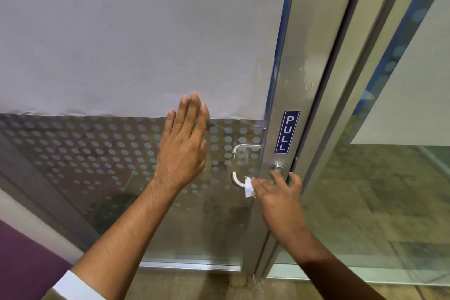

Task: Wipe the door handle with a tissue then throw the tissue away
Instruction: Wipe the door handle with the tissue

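A silver lever door handle (236, 180) juts left from the metal door frame below a blue PULL sign (286, 132). My right hand (280, 192) covers the handle's inner part and presses a small white tissue (248, 187) against it; only the handle's curved outer end shows. My left hand (182, 143) lies flat on the glass door (109, 148), fingers together and pointing up, left of the handle. A second handle (243, 147) shows through the glass on the far side.
The glass door has a frosted dot pattern and white paper (136, 31) over its upper part. A metal frame (287, 80) and a fixed glass panel (389, 190) stand to the right. A round lock cylinder (279, 167) sits just above my right hand. No bin is in view.
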The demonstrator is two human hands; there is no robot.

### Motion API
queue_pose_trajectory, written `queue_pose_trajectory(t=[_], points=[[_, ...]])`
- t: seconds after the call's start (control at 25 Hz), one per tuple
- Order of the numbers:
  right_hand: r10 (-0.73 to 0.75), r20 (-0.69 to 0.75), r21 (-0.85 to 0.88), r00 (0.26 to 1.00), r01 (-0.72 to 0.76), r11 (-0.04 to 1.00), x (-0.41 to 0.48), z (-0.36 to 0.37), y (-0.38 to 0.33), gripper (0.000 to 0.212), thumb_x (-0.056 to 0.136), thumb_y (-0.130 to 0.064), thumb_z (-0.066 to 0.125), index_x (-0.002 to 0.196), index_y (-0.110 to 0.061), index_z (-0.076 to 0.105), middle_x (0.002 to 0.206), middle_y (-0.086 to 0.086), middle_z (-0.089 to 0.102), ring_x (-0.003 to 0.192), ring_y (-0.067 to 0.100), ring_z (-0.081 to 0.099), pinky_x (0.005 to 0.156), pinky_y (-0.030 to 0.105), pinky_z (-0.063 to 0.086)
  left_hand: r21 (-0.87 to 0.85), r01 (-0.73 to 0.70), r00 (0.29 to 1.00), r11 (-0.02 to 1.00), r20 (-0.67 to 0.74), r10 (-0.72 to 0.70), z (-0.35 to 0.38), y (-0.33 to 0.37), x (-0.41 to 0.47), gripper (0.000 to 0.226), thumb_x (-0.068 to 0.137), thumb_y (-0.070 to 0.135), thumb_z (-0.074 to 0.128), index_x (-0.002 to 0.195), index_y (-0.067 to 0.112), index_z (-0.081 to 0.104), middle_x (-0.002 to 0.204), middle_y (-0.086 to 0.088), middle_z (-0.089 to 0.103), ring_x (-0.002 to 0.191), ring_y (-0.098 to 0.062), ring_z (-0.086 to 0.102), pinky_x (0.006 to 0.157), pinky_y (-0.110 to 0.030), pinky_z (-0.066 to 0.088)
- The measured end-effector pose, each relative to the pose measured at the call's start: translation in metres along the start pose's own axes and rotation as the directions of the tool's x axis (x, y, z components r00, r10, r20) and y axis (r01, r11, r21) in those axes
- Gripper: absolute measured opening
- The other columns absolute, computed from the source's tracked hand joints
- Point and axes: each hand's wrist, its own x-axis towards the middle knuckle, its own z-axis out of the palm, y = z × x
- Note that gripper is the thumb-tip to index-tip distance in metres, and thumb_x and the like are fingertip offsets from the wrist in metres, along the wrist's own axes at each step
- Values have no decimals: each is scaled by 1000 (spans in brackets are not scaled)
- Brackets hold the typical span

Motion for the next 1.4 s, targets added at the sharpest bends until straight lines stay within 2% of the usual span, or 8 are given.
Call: queue_pose_trajectory(t=[0.32,0.48,0.64,0.8,0.92,1.0,1.16,1.4], points=[[-14,-28,-73,1000,12,997,-13,9,64,79,61,4,80,133,-24,67,133,-8,73,133,32,60,105,54,26,6,18,1000,1000,-2,-18,1,4,1,94,95,9,63,171,2,8,181,-22,-3,168,-38,-4,134,-63,14],[-11,-24,-8,1000,11,1000,-7,3,17,62,62,-2,79,121,-20,72,115,-2,79,126,31,64,103,52,27,-8,24,1000,1000,-12,-24,0,7,2,96,93,7,65,171,2,9,180,-22,-3,168,-39,-3,134,-63,15],[63,142,54,988,-72,996,21,-12,-38,37,73,-8,72,106,-24,70,100,-3,76,124,24,56,104,53,22,-5,17,1000,1000,-7,-17,-2,5,1,96,92,6,66,171,1,12,180,-22,-1,168,-38,-3,135,-63,15],[170,224,111,960,-199,974,54,-26,-64,20,80,-8,69,86,-27,69,81,-1,72,101,24,55,84,46,26,-7,28,1000,1000,10,-28,-3,6,1,95,93,6,65,171,2,12,181,-21,-1,168,-37,-5,135,-62,15],[246,234,91,940,-274,957,67,-30,-70,13,88,-13,67,83,-25,69,82,-1,73,96,23,56,83,44,28,-11,26,1000,1000,7,-26,-3,7,2,95,92,5,66,171,2,13,181,-21,-1,168,-37,-5,135,-63,15],[210,230,85,950,-234,968,64,-26,-68,15,87,-10,66,89,-24,69,83,-1,73,100,24,56,83,45,28,-9,25,1000,1000,9,-25,-4,6,2,95,92,5,66,171,2,13,181,-21,-1,168,-37,-5,135,-62,16],[35,145,71,989,-45,996,37,-13,-44,57,85,-5,59,140,-17,54,98,-1,77,120,29,51,88,48,25,-17,25,1000,1000,12,-25,-5,6,1,95,93,5,66,171,2,12,181,-21,-2,168,-37,-4,135,-62,16],[-160,-59,-4,985,160,987,3,-3,33,55,76,-12,73,127,-30,66,113,-13,78,118,27,66,93,48,29,-3,29,999,1000,16,-29,-5,7,1,96,93,7,66,171,2,11,181,-22,-2,168,-38,-4,134,-63,16]])
